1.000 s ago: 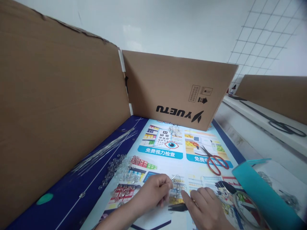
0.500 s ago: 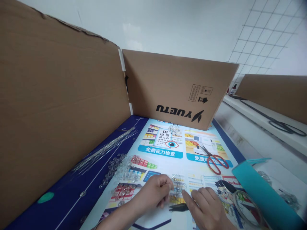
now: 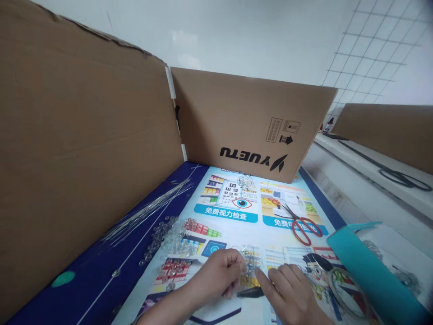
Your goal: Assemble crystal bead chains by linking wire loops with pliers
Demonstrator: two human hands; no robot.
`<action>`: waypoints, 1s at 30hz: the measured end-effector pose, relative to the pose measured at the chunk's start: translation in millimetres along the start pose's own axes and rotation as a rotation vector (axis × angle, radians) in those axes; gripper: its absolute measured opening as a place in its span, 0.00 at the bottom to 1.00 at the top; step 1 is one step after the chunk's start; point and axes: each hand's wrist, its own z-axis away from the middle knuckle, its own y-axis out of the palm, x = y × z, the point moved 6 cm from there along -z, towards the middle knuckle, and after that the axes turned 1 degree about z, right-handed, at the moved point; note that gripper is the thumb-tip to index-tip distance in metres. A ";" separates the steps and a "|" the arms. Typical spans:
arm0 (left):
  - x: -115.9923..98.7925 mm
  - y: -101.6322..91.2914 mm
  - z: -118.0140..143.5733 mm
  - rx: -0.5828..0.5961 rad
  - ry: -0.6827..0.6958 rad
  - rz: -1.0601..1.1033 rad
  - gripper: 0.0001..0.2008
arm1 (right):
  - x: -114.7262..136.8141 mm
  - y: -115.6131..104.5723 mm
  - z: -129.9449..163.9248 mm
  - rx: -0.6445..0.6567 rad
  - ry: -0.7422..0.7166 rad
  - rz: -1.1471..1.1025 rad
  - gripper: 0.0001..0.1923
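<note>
In front of me, my left hand (image 3: pixel 225 273) is closed, thumb and fingertips pinched at the left edge of a small piece of bent wire with clear beads (image 3: pixel 251 261). From the right, my right hand (image 3: pixel 292 291) curls its fingers around a pair of pliers, whose dark jaws (image 3: pixel 251 292) stick out to the left below the beadwork. Its index finger stretches toward the right side of the wire piece. Whether that fingertip touches the wire I cannot tell. The pliers' handles are hidden under the hand.
Loose clear beads (image 3: pixel 174 239) lie to the left, with a bundle of thin wires (image 3: pixel 149 210) behind them. Red-handled scissors (image 3: pixel 302 225), a wire coil (image 3: pixel 348 293) and a teal box (image 3: pixel 375 271) are on the right. Cardboard panels (image 3: pixel 250 122) stand behind and left.
Both hands keep nearly the same pose around the beaded wire. The pliers' jaws and right hand have shifted very slightly left; the camera view has moved a little.
</note>
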 end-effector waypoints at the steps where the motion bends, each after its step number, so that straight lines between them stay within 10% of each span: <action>1: 0.5 -0.4 -0.4 -0.001 0.000 0.000 0.05 | 0.2 0.6 0.3 0.002 -0.003 0.000 0.17; 15: -1.0 -0.6 1.3 -0.016 -0.003 -0.052 0.07 | 0.1 3.1 -0.3 0.045 0.003 -0.007 0.17; 21: -22.9 -5.4 10.2 -0.129 0.199 -0.444 0.10 | 2.3 15.1 1.7 0.091 0.116 -0.110 0.15; 30: -35.9 20.4 32.2 -0.075 0.531 -1.221 0.08 | -1.6 35.9 10.3 0.616 0.413 -0.495 0.12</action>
